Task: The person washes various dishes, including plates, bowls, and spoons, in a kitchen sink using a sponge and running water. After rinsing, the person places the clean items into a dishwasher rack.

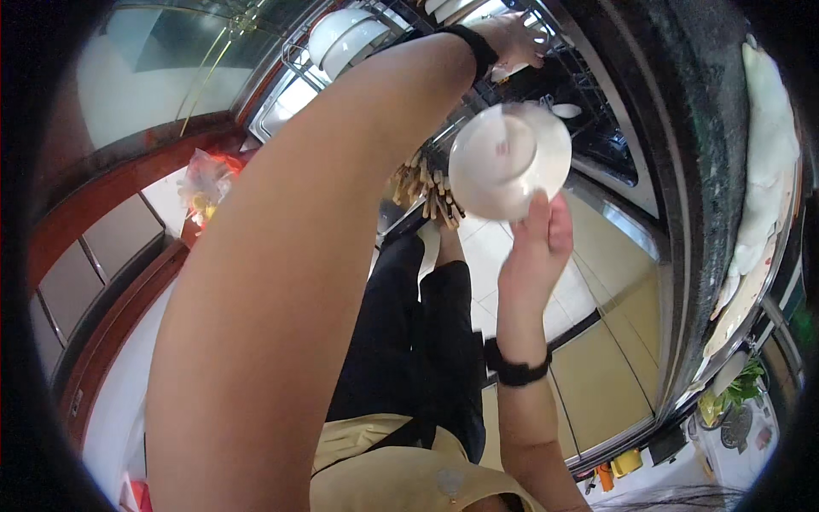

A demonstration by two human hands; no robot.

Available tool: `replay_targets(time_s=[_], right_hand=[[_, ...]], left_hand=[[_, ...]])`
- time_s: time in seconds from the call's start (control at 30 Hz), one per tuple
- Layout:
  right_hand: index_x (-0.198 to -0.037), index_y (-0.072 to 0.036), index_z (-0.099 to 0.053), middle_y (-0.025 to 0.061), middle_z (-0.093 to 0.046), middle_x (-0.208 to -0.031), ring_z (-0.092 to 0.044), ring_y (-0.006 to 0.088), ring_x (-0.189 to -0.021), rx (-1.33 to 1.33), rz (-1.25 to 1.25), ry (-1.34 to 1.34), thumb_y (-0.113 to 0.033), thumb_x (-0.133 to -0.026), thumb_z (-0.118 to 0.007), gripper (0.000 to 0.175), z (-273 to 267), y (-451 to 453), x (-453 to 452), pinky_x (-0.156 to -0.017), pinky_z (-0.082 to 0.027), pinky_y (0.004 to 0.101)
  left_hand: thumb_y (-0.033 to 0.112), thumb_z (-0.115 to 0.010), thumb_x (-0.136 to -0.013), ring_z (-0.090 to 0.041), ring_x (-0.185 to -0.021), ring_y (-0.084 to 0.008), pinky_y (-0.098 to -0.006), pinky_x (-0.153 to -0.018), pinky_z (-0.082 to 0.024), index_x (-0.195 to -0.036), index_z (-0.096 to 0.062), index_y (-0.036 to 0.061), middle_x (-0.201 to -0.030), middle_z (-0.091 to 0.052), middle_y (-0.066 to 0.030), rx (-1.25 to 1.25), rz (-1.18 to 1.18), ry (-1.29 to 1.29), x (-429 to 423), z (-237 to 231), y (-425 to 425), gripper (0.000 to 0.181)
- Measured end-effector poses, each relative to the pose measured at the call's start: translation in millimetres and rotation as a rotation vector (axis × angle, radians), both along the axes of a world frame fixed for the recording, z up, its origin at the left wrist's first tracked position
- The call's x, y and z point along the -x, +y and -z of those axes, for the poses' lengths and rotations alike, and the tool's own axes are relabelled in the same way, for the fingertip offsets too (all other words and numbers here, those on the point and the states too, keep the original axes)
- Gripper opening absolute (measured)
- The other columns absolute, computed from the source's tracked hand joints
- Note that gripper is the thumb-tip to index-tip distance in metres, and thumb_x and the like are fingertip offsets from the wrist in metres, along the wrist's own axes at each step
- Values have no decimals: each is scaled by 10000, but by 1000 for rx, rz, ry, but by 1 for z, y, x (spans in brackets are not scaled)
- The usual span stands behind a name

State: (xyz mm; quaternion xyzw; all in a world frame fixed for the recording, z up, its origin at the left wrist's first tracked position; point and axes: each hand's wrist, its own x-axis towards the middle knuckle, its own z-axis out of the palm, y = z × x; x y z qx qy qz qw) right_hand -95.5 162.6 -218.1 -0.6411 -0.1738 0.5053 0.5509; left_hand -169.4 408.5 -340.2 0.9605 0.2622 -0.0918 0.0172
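Observation:
In my right hand (540,246) is a small white ceramic plate (486,173), pinched at its rim between thumb and fingers. Its underside, with a foot ring and a faint reddish mark, faces me. My left hand (515,41) reaches far forward over a wire dish rack (582,70), beyond the plate. Glare and the steep angle hide what its fingers touch. A bundle of chopsticks (429,189) stands left of the plate, partly behind my left forearm. Just past the plate's far edge lies a white spoon (566,111).
White bowls (349,41) sit in the rack at the upper left. A dark stone countertop (710,192) runs along the right, with a pale cloth-like thing (761,153) on it. Plastic bags (208,185) lie at left. Beige cabinet doors (601,377) stand below the counter.

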Motion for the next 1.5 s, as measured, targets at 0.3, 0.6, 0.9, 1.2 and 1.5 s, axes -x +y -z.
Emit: replay_targets(time_s=[0.3,0.6,0.9,1.2,1.5], right_hand=[[-980,73,-508,132,-585,-916,-575,174,-857,-96,99,-351,-52,-864,-470,174,84,81,3,-733,-478,312],[-931,113,-545,215,-613,-842,-614,261,-749,20,184,-848,-105,-769,-521,273,114,147,13,-665,-478,302],[-954,62,-563,168,-610,-926,-600,222,-785,-3,222,-537,7,-737,-501,232,161,193,-21,-683,-480,294],[-982,86,-556,207,-607,-963,-621,251,-839,509,23,-627,-79,-782,-479,271,183,222,-32,-695,-508,303],[-942,-32,-597,129,-621,-948,-602,196,-867,871,-1243,-1463,-204,-786,-546,238,211,231,-60,-716,-479,302]], left_hand=[[263,-524,-739,-390,-1194,-218,-492,-1007,-243,-917,-652,235,-1148,-545,-8,-109,12,-276,3,23,-1,221],[264,-487,-784,-402,-1195,-235,-510,-992,-226,-1012,-619,180,-1198,-525,-48,76,-66,-153,6,-2,-12,276],[267,-453,-821,-334,-1243,-250,-518,-989,-232,-1268,-418,124,-1331,-387,-64,-126,-102,-165,7,-14,-28,471],[212,-473,-763,-243,-1288,-272,-508,-1058,-124,-1209,-510,157,-1362,-338,-39,-291,-169,-194,34,-14,-55,451],[296,-691,-698,-148,-1335,-213,-519,-1041,-187,-1282,-391,325,-1464,2,48,63,-168,212,14,6,-44,658]])
